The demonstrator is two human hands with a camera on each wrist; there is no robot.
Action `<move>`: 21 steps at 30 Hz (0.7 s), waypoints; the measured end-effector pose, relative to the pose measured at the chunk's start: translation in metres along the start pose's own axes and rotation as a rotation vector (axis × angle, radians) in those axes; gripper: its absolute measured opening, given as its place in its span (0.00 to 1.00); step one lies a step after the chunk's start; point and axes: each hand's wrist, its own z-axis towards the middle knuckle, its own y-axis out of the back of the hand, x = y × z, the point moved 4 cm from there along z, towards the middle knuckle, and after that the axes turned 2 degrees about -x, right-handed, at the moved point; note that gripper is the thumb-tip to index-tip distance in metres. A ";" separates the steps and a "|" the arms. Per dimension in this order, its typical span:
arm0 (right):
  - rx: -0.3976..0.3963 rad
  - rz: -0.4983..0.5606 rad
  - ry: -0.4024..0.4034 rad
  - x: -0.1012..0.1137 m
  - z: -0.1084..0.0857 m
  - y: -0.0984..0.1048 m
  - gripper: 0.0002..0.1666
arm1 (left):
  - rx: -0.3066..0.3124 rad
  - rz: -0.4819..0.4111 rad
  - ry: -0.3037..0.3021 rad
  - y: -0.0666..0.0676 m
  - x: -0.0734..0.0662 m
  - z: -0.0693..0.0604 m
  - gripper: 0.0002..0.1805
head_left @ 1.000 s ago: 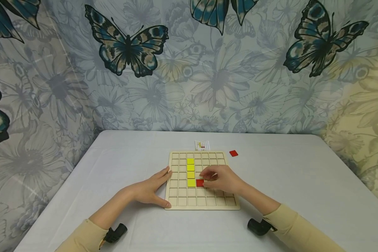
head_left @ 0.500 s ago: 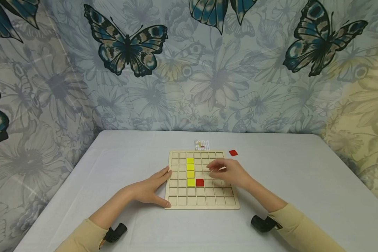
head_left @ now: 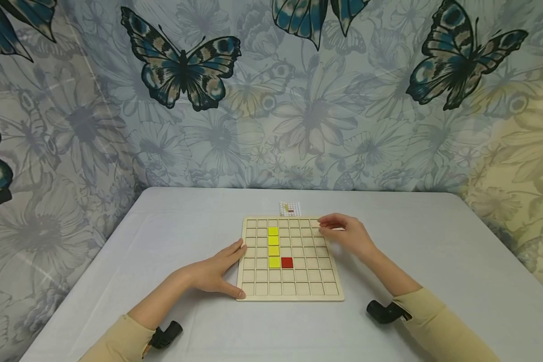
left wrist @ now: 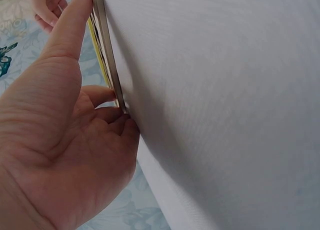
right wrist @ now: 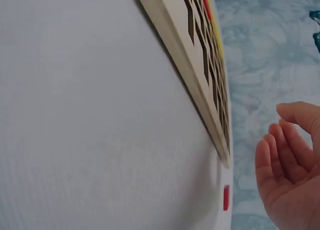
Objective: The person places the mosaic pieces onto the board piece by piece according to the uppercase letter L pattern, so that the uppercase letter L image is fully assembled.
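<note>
A pale wooden grid board (head_left: 307, 289) lies on the table. Yellow square tiles (head_left: 274, 251) form a column on it, and a red tile (head_left: 287, 262) sits right of the lowest one. My left hand (head_left: 214, 274) rests with spread fingers against the board's left edge, its thumb at the near corner. Over the far right corner hovers my right hand (head_left: 350, 236), fingers loosely bent with nothing between them. In the right wrist view, a loose red tile (right wrist: 226, 197) lies on the table beyond the board's corner, apart from the hand; in the head view the hand hides it.
Behind the board lies a small card (head_left: 289, 208) printed with a coloured grid. A white cloth (head_left: 185, 216) covers the table, whose far edge meets a butterfly-patterned wall (head_left: 253, 151). Black wrist devices (head_left: 382, 311) are on both sleeves.
My right hand has let go of the red tile on the board and moved away, up and to the right, now covering the loose red tile. The left hand stays still.
</note>
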 end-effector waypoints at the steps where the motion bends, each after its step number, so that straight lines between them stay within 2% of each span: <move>1: -0.011 -0.005 -0.006 -0.002 0.001 0.002 0.19 | 0.000 -0.002 0.001 0.000 0.000 0.000 0.63; 9: -0.075 -0.031 -0.026 -0.017 0.008 0.015 0.21 | 0.002 -0.009 0.006 0.000 0.001 0.000 0.63; 21: -0.082 -0.084 -0.071 -0.029 0.018 0.024 0.21 | 0.008 -0.017 0.004 0.000 0.001 0.000 0.63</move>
